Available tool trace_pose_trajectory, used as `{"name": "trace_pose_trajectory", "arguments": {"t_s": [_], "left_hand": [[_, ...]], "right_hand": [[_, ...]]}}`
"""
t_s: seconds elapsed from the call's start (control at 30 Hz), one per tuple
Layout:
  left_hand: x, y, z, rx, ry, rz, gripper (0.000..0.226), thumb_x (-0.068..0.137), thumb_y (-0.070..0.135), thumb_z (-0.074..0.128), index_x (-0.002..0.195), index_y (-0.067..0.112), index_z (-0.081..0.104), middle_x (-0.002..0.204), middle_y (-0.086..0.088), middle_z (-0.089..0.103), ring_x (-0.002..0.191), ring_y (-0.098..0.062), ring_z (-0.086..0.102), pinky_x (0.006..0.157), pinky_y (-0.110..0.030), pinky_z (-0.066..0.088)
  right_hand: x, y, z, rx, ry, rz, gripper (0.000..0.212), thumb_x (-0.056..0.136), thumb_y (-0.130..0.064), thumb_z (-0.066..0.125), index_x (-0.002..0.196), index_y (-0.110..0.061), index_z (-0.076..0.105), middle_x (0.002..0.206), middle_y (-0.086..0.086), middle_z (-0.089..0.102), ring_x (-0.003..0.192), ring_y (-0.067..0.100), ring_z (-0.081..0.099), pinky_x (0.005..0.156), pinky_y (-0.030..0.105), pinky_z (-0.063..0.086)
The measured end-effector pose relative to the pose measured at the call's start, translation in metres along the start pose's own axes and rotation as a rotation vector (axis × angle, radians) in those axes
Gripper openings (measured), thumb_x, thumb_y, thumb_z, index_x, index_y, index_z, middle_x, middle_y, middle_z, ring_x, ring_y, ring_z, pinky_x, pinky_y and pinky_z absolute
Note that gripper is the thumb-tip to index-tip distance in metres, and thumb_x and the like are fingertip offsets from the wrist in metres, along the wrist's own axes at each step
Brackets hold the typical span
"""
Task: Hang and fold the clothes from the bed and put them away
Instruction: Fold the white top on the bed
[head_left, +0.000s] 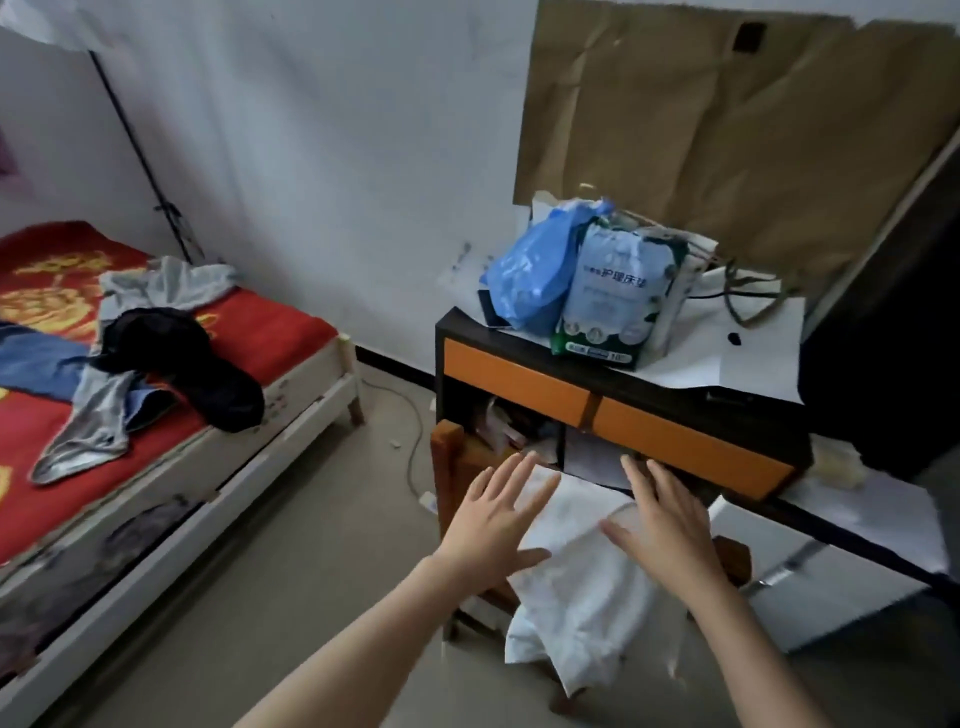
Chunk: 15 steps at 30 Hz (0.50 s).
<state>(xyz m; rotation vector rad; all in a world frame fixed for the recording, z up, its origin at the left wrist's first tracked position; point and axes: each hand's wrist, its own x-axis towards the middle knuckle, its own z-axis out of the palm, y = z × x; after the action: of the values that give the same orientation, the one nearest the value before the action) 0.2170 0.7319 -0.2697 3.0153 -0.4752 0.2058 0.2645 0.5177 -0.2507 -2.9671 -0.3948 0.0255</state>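
Both hands are out in front, and both are open. The left hand (493, 525) is flat with fingers spread and straight, lying over the left edge of a white garment (576, 587). The right hand (662, 525) is splayed the same way over the garment's right side. Neither one grips anything, and whether the palms press down or sit just above the cloth is hard to tell.

The white garment is draped over a wooden chair (449, 467), its lower part hanging down off the seat's front. The chair is tucked up against the dark surface (519, 338) with orange drawers (519, 382).

Over on the left is the bed (306, 395), where more clothes lie on the red blanket. There is a black garment (176, 353) bunched near the edge, a grey garment (93, 426) trailing beside it, a blue garment (36, 364) further in and a pale grey shirt (171, 283) up by the wall.

On top of the surface stand a blue bag (530, 275) and a printed pack (618, 306), touching each other. Brown paper (727, 130) covers the wall behind them, and a cable (410, 431) runs across the floor between bed and chair.
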Motion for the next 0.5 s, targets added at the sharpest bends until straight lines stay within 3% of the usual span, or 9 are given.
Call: {"name": "trace_pose_trajectory", "arguments": {"t_s": [0.07, 0.1, 0.13, 0.17, 0.2, 0.27, 0.37, 0.43, 0.5], "left_hand": [[0.023, 0.008, 0.002, -0.023, -0.122, 0.046, 0.095, 0.081, 0.053, 0.062, 0.15, 0.028, 0.002, 0.158, -0.009, 0.007, 0.145, -0.027, 0.009, 0.116, -0.043, 0.012], [0.03, 0.01, 0.004, -0.031, -0.157, 0.052, 0.09, 0.085, 0.05, 0.059, 0.15, 0.028, 0.001, 0.158, -0.007, 0.004, 0.145, -0.025, 0.004, 0.116, -0.043, 0.008], [0.035, 0.01, 0.006, -0.02, -0.128, 0.088, 0.086, 0.084, 0.046, 0.063, 0.15, 0.027, 0.012, 0.157, -0.005, 0.015, 0.144, -0.023, 0.012, 0.117, -0.044, 0.014], [0.039, 0.009, 0.006, -0.018, -0.081, 0.132, 0.08, 0.078, 0.042, 0.071, 0.145, 0.025, 0.031, 0.149, -0.003, 0.035, 0.138, -0.022, 0.028, 0.112, -0.044, 0.03], [0.041, 0.005, 0.009, -0.053, -0.034, 0.181, 0.068, 0.071, 0.035, 0.079, 0.132, 0.023, 0.052, 0.133, -0.001, 0.054, 0.126, -0.02, 0.045, 0.099, -0.042, 0.046], [0.046, -0.006, 0.017, -0.096, 0.128, 0.294, 0.038, 0.067, 0.015, 0.08, 0.103, 0.019, 0.071, 0.104, 0.002, 0.07, 0.101, -0.017, 0.063, 0.076, -0.034, 0.057], [0.054, -0.021, 0.004, -0.176, 0.092, 0.315, 0.032, 0.063, -0.004, 0.073, 0.091, 0.012, 0.075, 0.09, -0.003, 0.074, 0.082, -0.022, 0.07, 0.059, -0.032, 0.058], [0.06, -0.032, -0.021, -0.252, 0.102, 0.223, 0.026, 0.078, -0.007, 0.061, 0.098, 0.006, 0.072, 0.093, -0.011, 0.072, 0.083, -0.03, 0.068, 0.065, -0.036, 0.056], [0.065, -0.056, -0.052, -0.314, 0.227, 0.096, 0.023, 0.091, 0.003, 0.053, 0.108, 0.005, 0.069, 0.103, -0.012, 0.07, 0.092, -0.029, 0.065, 0.079, -0.034, 0.049]], "right_hand": [[-0.001, 0.011, 0.002, 0.004, -0.122, 0.007, 0.08, 0.089, -0.052, 0.052, 0.15, -0.029, 0.005, 0.157, 0.006, 0.009, 0.144, 0.024, 0.012, 0.111, 0.04, 0.023], [-0.001, 0.014, 0.002, 0.041, -0.163, -0.003, 0.076, 0.09, -0.05, 0.052, 0.15, -0.03, 0.01, 0.156, 0.005, 0.015, 0.142, 0.024, 0.019, 0.109, 0.038, 0.027], [0.001, 0.016, 0.002, 0.098, -0.19, -0.016, 0.071, 0.09, -0.047, 0.054, 0.149, -0.03, 0.017, 0.154, 0.002, 0.025, 0.138, 0.022, 0.028, 0.107, 0.036, 0.031], [0.003, 0.019, 0.0, 0.165, -0.219, -0.017, 0.067, 0.089, -0.043, 0.057, 0.147, -0.03, 0.025, 0.149, 0.0, 0.035, 0.134, 0.02, 0.036, 0.104, 0.033, 0.034], [0.005, 0.021, -0.002, 0.228, -0.241, -0.015, 0.064, 0.088, -0.039, 0.06, 0.145, -0.029, 0.032, 0.145, -0.003, 0.042, 0.131, 0.017, 0.041, 0.102, 0.03, 0.036], [0.01, 0.023, -0.011, 0.279, -0.3, -0.023, 0.058, 0.087, -0.033, 0.064, 0.14, -0.026, 0.042, 0.138, -0.006, 0.05, 0.128, 0.015, 0.045, 0.097, 0.023, 0.037], [0.026, 0.022, -0.03, 0.299, -0.306, -0.066, 0.032, 0.085, -0.021, 0.067, 0.117, -0.02, 0.067, 0.113, -0.008, 0.067, 0.11, 0.01, 0.058, 0.085, 0.019, 0.042], [0.043, 0.012, -0.048, 0.311, -0.287, -0.111, 0.015, 0.083, -0.015, 0.067, 0.095, -0.018, 0.075, 0.093, -0.005, 0.072, 0.094, 0.01, 0.064, 0.076, 0.024, 0.047], [0.063, -0.017, -0.074, 0.388, -0.237, -0.174, 0.015, 0.082, -0.012, 0.068, 0.09, -0.022, 0.076, 0.084, -0.012, 0.072, 0.084, -0.001, 0.064, 0.071, 0.017, 0.046]]}}
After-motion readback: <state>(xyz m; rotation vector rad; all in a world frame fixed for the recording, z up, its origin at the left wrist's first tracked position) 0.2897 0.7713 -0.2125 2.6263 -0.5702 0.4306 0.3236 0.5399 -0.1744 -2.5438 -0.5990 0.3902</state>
